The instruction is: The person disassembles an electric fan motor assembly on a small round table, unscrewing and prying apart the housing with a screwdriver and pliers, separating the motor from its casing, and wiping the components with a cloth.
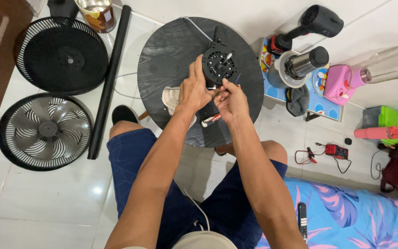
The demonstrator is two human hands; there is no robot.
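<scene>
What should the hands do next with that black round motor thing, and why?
Probably keep the left hand steady on the black fan motor while the right hand works at its lower edge. Both hands meet there, on the round black table, and the motor stands on edge, so it would likely tip if let go. What the right fingers pinch is too small to tell.

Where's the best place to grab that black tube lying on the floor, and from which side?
Probably mid-length on the black tube, from straight above. It lies flat and straight on the tiles, with its upper side exposed. The two fan grilles crowd its left side and the round table sits to its right, so a sideways approach looks tighter.
</scene>
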